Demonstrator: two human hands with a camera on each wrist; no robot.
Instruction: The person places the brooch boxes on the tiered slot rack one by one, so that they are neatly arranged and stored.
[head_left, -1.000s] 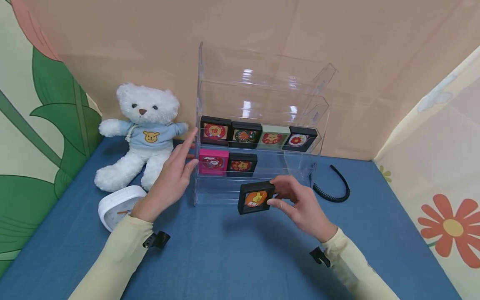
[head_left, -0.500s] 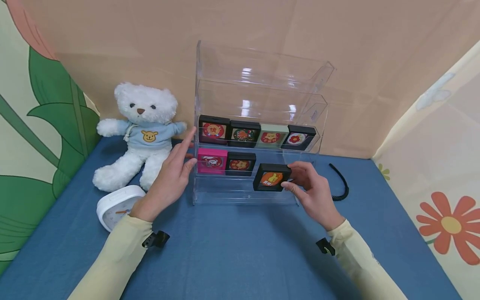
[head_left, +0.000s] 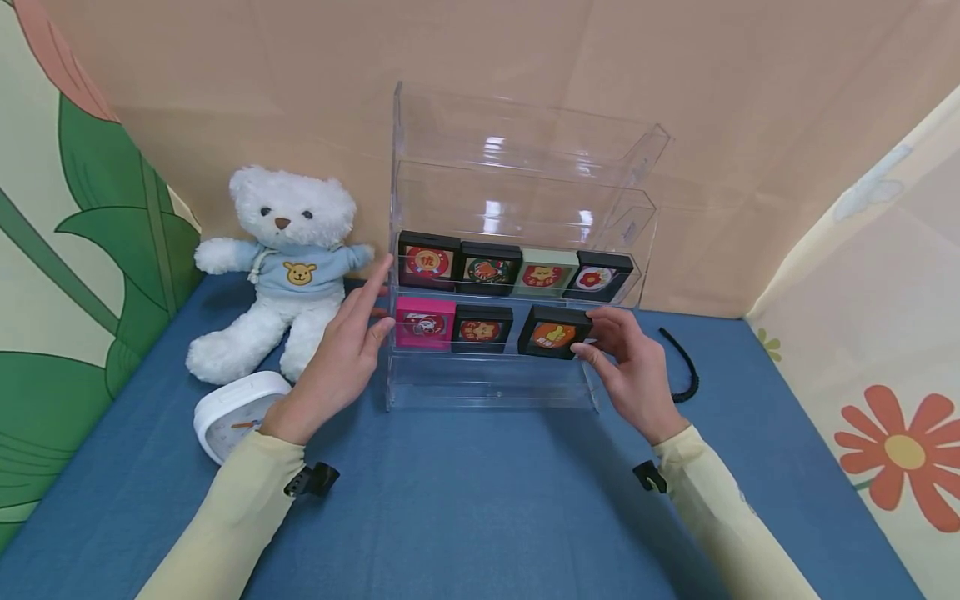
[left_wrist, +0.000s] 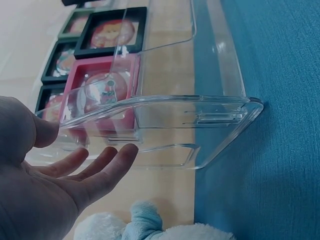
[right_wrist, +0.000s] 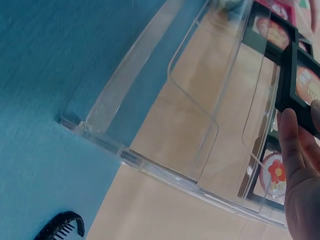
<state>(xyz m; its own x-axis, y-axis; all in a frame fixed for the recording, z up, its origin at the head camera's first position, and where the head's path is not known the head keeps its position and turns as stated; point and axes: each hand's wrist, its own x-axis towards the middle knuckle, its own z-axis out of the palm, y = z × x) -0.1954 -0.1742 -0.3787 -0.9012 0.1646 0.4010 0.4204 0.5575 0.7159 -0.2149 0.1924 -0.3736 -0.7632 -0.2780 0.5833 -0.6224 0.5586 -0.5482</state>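
A black square frame (head_left: 555,333) with an orange thumbs-up picture is pinched at its right edge by my right hand (head_left: 630,367). It is at the third tier of a clear acrylic rack (head_left: 491,387), right of a black frame (head_left: 482,330) with a red and gold picture. A pink frame (head_left: 424,323) sits at that tier's left end. My left hand (head_left: 337,358) lies along the rack's left side, fingers extended; in the left wrist view its fingertips (left_wrist: 129,150) are right at the clear side panel (left_wrist: 160,102).
The tier above holds several frames, one of them pale green (head_left: 544,273). Left of the rack sits a white teddy bear (head_left: 292,225) in a blue shirt, behind a white clock (head_left: 240,412). A black toothed headband (head_left: 686,367) lies at the right on the blue cloth (head_left: 450,517).
My right hand has carried the thumbs-up frame up and rightward from in front of the rack to its third tier. The left hand stays at the rack's side.
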